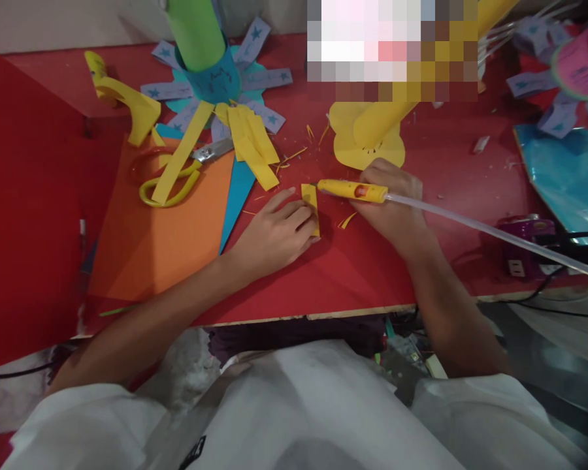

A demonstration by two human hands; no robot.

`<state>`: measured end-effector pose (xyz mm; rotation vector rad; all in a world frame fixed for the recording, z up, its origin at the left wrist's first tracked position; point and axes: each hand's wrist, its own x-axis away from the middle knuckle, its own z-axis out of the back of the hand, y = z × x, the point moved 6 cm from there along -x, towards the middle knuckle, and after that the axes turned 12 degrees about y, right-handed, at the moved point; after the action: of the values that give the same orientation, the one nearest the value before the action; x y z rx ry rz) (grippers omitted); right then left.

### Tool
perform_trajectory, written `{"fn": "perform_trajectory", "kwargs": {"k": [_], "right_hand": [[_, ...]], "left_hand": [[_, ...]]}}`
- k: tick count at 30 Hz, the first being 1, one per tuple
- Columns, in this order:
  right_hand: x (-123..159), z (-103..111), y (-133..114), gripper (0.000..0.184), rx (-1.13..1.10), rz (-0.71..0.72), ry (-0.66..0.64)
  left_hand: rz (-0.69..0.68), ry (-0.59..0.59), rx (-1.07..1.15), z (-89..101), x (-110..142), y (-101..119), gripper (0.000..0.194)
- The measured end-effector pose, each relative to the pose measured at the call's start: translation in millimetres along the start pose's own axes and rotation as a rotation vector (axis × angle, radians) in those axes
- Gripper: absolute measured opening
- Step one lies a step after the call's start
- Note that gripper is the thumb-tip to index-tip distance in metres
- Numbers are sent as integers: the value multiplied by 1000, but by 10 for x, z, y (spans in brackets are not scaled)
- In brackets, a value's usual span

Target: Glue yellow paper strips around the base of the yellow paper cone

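My right hand [392, 202] is closed around a yellow hot glue gun [345, 190], its handle mostly hidden below the barrel. A long translucent glue stick [475, 225] runs out of its back to the right. The nozzle points left, at the upper end of a short yellow paper strip [310, 196]. My left hand [277, 235] presses that strip to the red table with curled fingers; its lower part is partly covered. To the left, yellow-handled scissors [192, 189] lie under longer yellow paper strips [255, 147] on an orange sheet [191, 241].
Behind stand a green tube in a blue paper ring [210, 81] with lilac strips and a yellow tube on a flower-shaped base [343, 147]. At right are a blue glossy packet [563, 176], a purple socket box [526, 235] and cables. The red table's [323, 281] front edge is close to my body.
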<state>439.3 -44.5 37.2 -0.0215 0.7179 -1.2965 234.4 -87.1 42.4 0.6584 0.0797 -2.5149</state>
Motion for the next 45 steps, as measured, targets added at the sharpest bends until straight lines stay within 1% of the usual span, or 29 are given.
{"fn": "perform_trajectory", "kwargs": {"k": [4,10,14,18,20,24,28,32,34,35,38,40,43,45], "right_hand": [[7,-1,68,42,-7,-7,27],[26,7,67,42,-36,0,1],[19,9,78,44,-18,-3,22],[30,20,76,42,-20,-5,38],[37,32,87,41,-30,-12,55],[34,74,136,38,-53,-6,124],[21,105,176,38,-57,13,179],[16,117,184,38,-70,6,208],[15,126,182,38,-78,-3,222],[14,133,180,38,-84,-7,230],[13,145,173,36,-99,-8,234],[10,148,168,36,-102,-5,230],[5,158,166,37,-95,-7,234],[3,162,170,36,-89,-20,231]], "left_hand": [[-16,-2,-21,1,3,14,24],[-35,-6,-58,6,-1,33,25],[-34,-2,-54,7,-7,30,27],[-25,30,-23,-12,-7,9,28],[-38,74,-29,-12,-2,-1,27],[-81,146,-113,23,22,-20,28],[-100,138,-87,76,46,-51,36],[-105,132,-34,90,74,-78,28],[-40,166,29,111,79,-116,26],[31,198,74,133,77,-157,26],[333,309,215,212,76,-360,26],[494,402,250,270,85,-519,23],[640,594,263,359,122,-758,32],[683,702,304,404,149,-885,35]]}}
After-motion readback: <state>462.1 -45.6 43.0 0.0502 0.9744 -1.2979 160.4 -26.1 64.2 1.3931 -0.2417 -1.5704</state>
